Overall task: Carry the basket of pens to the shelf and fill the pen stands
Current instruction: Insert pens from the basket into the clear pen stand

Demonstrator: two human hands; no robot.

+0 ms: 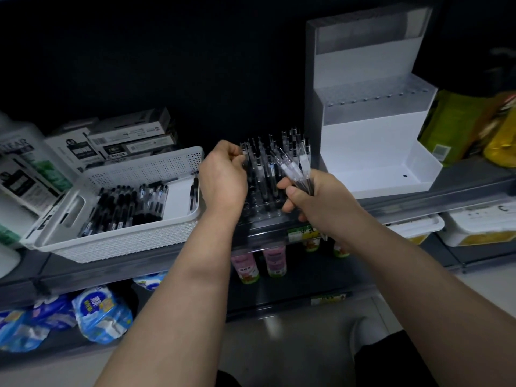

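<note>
A white perforated basket (125, 241) sits on the grey shelf at the left, with several black pens (122, 205) lying inside. Beside it to the right stands a clear pen stand (268, 216) holding several upright pens. My left hand (223, 174) pinches the top of one pen at the stand's left side. In front of the stand, my right hand (310, 196) grips a bundle of clear-capped pens (296, 166) that fan up and to the left. A white tiered pen stand (371, 141) stands to the right with no pens visible in it.
Boxed pen packs (131, 138) are stacked behind the basket. Yellow-green packets (469, 127) lie at the far right. The shelf edge (418, 202) runs across; below it are small bottles (259, 263), white tubs (480, 227) and blue tissue packs (100, 314).
</note>
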